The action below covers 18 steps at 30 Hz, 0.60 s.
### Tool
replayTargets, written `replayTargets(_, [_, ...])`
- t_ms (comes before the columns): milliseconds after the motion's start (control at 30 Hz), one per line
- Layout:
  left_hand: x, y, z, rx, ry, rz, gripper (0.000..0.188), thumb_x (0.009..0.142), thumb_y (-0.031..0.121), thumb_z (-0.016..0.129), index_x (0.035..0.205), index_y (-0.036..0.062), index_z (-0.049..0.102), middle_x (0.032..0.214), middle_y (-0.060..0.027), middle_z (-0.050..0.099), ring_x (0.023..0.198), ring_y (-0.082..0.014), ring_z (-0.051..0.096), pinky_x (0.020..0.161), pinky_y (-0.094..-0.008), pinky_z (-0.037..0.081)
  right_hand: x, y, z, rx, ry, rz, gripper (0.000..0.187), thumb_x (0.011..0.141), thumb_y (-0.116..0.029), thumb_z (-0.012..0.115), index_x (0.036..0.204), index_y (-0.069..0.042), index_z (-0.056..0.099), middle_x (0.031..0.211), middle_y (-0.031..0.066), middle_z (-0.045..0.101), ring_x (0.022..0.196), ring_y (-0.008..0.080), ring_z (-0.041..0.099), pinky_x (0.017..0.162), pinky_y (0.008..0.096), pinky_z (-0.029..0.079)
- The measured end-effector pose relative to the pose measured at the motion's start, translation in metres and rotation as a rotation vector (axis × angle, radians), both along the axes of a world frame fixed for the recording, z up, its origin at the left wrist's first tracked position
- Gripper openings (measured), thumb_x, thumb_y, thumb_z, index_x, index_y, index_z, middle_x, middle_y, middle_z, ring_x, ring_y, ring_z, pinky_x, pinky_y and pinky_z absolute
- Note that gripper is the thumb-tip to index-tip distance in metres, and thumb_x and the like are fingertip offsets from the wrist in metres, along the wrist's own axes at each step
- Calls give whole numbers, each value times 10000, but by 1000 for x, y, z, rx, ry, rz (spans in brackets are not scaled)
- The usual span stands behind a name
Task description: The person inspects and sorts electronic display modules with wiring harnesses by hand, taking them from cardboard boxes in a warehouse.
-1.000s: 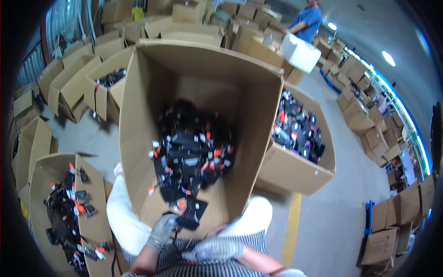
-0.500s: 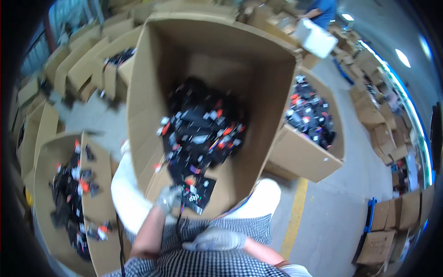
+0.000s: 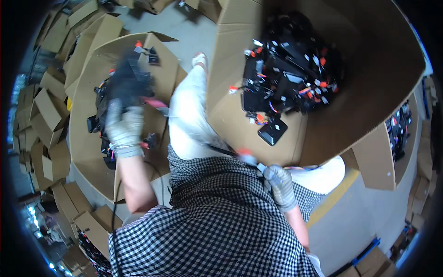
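Observation:
My left hand [image 3: 124,127], in a pale work glove, is over the left cardboard box [image 3: 83,147]. Its fingers are closed round a black rectangular pack [image 3: 127,76], smeared by motion. A pinkish-red lead trails from the pack's side. By my right thigh, my gloved right hand [image 3: 280,185] pinches a cable plug [image 3: 262,167]. A blurred red-and-white connector [image 3: 246,155] is beside the plug, with a black cable [image 3: 220,150] running left from it. In the big cardboard box [image 3: 233,41] before me lies a heap of black wired packs [image 3: 290,69]; one black pack [image 3: 272,131] lies nearest me.
A third box [image 3: 376,157] with similar packs stands at the right. More cardboard boxes [image 3: 48,108] crowd the far left. A thin black cord [image 3: 114,226] hangs along my left side. A yellow line [image 3: 333,196] marks the floor at the right.
My view has turned left. My left hand has gone from the big box's near edge to the left box, with a black pack. My right hand has left my lap and holds the plug.

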<state>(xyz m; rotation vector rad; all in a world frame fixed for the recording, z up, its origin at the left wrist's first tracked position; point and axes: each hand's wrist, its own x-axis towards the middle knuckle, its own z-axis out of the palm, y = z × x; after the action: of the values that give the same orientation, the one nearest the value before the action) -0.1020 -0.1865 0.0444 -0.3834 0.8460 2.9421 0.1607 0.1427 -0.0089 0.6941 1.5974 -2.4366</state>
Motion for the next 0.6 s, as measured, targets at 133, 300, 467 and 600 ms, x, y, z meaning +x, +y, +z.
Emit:
replayTargets(133, [-20, -57, 25, 49, 213, 435, 167, 856, 88, 558, 982, -21, 570, 920, -118, 600, 844, -224, 569, 784, -318, 502, -15, 8, -6, -18, -87, 35, 312, 875, -340, 604, 845, -31, 639, 643, -17, 545, 508, 33, 413, 499, 177, 346])
replayTargets(300, [-8, 88, -19, -394, 268, 91, 187, 880, 154, 569, 1019, 31, 550, 777, -35, 557, 673, -113, 535, 664, -247, 469, -30, 25, -7, 90, -109, 97, 283, 895, -305, 581, 878, -28, 636, 724, 5, 571, 590, 73, 486, 574, 197, 403])
replayTargets(467, [-31, 238, -142, -1623, 961, -376, 150, 872, 148, 529, 941, 61, 629, 903, -141, 619, 813, -252, 592, 724, -355, 461, -21, 26, -60, 547, 72, 509, 365, 973, -165, 302, 1304, -84, 434, 1073, 54, 532, 1031, 161, 505, 885, 282, 434])
replayTargets(600, [-58, 259, -228, -2365, 1122, -758, 334, 810, 306, 522, 1110, 204, 628, 1111, -160, 588, 1103, -346, 511, 1036, -475, 277, -25, 17, -64, 358, 227, 208, 233, 925, -79, 457, 1101, -60, 608, 789, 44, 524, 745, 177, 544, 677, 304, 450])
